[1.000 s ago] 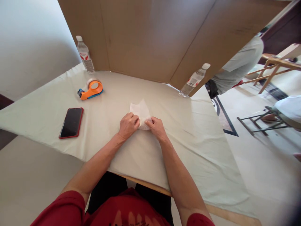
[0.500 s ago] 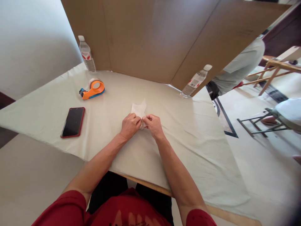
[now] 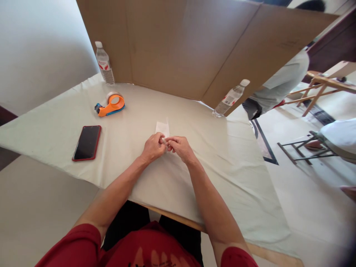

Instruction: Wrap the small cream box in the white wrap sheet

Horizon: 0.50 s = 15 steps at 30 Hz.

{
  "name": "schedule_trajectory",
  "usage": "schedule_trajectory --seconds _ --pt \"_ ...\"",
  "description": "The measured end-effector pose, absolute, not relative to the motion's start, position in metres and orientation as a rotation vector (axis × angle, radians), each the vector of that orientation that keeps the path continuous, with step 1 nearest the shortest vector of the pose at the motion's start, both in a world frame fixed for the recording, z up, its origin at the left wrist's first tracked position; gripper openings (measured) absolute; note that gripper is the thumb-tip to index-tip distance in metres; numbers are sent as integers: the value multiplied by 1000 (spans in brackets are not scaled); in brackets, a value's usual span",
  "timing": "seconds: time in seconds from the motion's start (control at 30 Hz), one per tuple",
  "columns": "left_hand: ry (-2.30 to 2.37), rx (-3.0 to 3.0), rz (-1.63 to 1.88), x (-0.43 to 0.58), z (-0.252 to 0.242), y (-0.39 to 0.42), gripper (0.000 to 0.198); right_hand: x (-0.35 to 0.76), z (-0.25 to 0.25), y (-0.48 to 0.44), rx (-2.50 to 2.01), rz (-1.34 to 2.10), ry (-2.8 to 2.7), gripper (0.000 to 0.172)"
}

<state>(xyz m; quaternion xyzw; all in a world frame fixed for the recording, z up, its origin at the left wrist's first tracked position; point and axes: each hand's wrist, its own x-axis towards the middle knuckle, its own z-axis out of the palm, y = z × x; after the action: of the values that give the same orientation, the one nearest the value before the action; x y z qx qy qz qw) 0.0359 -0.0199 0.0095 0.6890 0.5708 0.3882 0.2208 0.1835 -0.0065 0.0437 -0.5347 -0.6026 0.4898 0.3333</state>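
Watching remotely, I see the left hand and right hand close together, both pinching a thin white sheet mid-table, its near part seemingly already gathered between them, its far end beyond flat, ungathered.

Pale cloth-covered table — on it a phone, tape dispenser, two bottles, cardboard screen.
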Motion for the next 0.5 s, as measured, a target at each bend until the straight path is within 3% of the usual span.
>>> schedule_trajectory --seconds 0.13,0.33,0.5 --pt "1493 1794 1100 33 11 -21 31 187 47 -7 -1339 1309 -1777 27" --pt "1518 1675 1147 36 12 -20 20 181 41 -8 -1402 836 -2081 21" --pt "1530 1661 1116 37 11 -18 16 181 40 -7 -1385 803 -2179 20"
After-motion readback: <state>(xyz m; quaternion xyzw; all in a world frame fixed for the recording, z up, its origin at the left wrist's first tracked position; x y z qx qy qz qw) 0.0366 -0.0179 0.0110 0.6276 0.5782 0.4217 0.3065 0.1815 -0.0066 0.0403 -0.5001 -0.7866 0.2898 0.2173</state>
